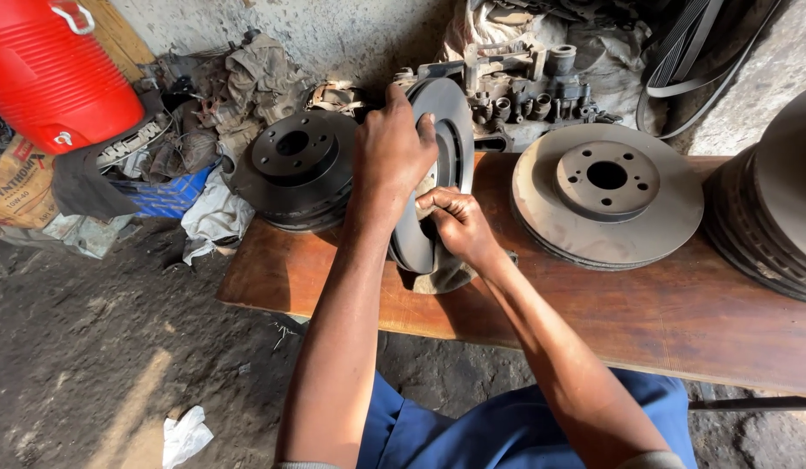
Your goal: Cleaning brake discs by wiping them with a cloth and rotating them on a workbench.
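A grey brake disc (451, 122) stands on its edge on a wooden bench (594, 304). My left hand (390, 152) grips its top rim and holds it upright. My right hand (457, 221) is pressed against the disc's lower face, its fingers pinched on a small worn scrap, perhaps sandpaper. A dirty rag (446, 276) lies under the disc's bottom edge.
A dark brake disc (298, 165) lies flat at the bench's left end, a lighter one (607, 195) to the right, and a stack of discs (772, 208) at the far right. Metal parts (529, 91) and belts sit behind. A red cooler (55, 69) stands at left.
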